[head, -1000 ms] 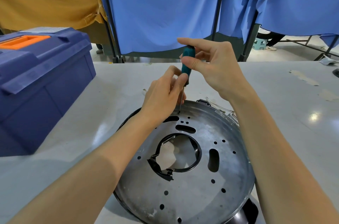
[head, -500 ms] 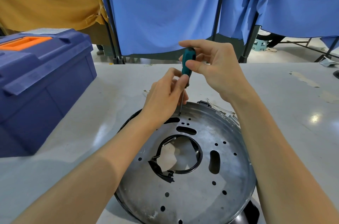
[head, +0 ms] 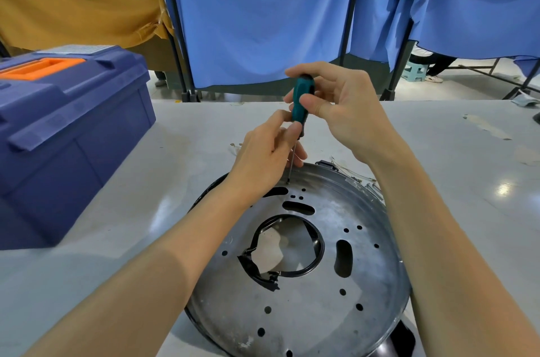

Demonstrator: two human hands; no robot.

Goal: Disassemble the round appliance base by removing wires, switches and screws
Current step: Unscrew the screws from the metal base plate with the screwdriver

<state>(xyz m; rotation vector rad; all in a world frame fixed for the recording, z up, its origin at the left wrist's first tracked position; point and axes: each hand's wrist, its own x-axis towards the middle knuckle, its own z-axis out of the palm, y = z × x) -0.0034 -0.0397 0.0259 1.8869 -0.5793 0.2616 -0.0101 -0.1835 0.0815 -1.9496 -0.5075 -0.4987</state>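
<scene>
**Screwdriver set on a screw near the far edge of the base**

The round metal base (head: 306,269) lies flat on the bench (head: 131,187), directly in front of the person. The right hand (head: 344,111) has its grip clamped on the handle of the teal screwdriver (head: 302,99). The left hand (head: 263,158) pinches the shaft low down. The tip meets what seems to be a small screw (head: 288,181), too small to be sure. A tilted shaft could slip and strip the head or scratch the metal. The unheld base might turn, and a freed screw might roll away. No writing is readable, even on the blue toolbox (head: 73,128).
</scene>
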